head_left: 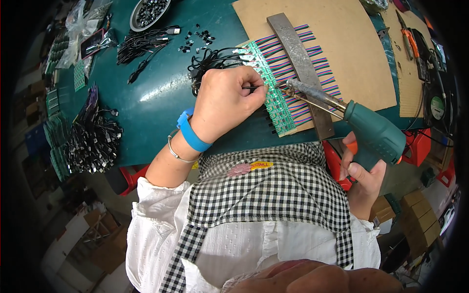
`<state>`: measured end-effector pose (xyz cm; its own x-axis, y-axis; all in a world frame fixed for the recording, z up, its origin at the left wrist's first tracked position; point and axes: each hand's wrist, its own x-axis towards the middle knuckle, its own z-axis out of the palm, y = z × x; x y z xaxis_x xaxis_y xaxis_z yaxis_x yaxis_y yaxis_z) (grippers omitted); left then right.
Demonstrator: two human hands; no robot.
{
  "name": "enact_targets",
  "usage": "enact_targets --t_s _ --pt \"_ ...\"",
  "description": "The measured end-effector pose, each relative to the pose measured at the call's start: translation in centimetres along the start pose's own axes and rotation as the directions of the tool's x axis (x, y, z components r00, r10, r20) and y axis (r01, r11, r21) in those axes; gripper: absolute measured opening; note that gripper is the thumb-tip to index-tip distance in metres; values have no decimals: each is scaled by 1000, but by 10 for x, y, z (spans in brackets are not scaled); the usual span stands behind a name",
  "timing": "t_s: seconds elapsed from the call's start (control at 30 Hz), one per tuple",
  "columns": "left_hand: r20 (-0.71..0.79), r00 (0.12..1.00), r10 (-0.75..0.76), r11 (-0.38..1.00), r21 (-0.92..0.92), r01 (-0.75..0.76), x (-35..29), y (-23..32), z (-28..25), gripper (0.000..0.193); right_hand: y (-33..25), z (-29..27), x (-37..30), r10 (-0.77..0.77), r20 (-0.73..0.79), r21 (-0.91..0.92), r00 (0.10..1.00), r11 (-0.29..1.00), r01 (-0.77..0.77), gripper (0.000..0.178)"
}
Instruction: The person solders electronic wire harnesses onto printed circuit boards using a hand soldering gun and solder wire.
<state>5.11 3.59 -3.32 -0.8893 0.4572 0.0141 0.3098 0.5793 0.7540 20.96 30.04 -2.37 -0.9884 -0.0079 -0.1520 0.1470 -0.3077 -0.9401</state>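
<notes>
My left hand (227, 100), wearing a blue band at the wrist, pinches the end of a black cable (250, 88) at the edge of a strip of green circuit boards (265, 73). My right hand (364, 173) grips the handle of a green soldering gun (378, 134). The gun's metal tip reaches over the boards, close to my left fingertips; whether it touches them cannot be made out. Several multicoloured wires (321, 60) stick out from the boards, passing beneath a grey metal bar (298, 58). A bundle of black cables (200, 66) lies just beyond my left hand.
Boards and bar rest on a brown cardboard sheet (361, 63) on the green table (161, 102). Farther left are loose black USB cables (144, 44), a large cable bundle (93, 139) and a metal bowl (133, 22) of small black parts. Orange-handled pliers (408, 41) lie far right.
</notes>
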Motion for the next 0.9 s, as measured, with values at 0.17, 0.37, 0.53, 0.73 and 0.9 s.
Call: enact_targets --t_s 0.17,0.37,0.53,0.73,0.9 --pt "-17 1000 23 1000 6 -23 1 -1 1 12 0 5 0 23 -10 28 1000 999 -23 56" --pt "-4 999 37 999 36 -37 4 1 -1 11 7 -5 -5 76 42 5 996 997 -76 55" --pt "2 999 41 999 24 -41 6 1 -1 10 5 -4 -4 75 -39 39 996 997 -74 58" --pt "-3 999 41 999 20 -40 5 0 -2 10 -2 2 4 19 -80 34 997 999 -16 58" --pt "14 999 38 999 20 -39 7 0 -2 10 2 18 3 43 -170 -32 984 998 -49 57"
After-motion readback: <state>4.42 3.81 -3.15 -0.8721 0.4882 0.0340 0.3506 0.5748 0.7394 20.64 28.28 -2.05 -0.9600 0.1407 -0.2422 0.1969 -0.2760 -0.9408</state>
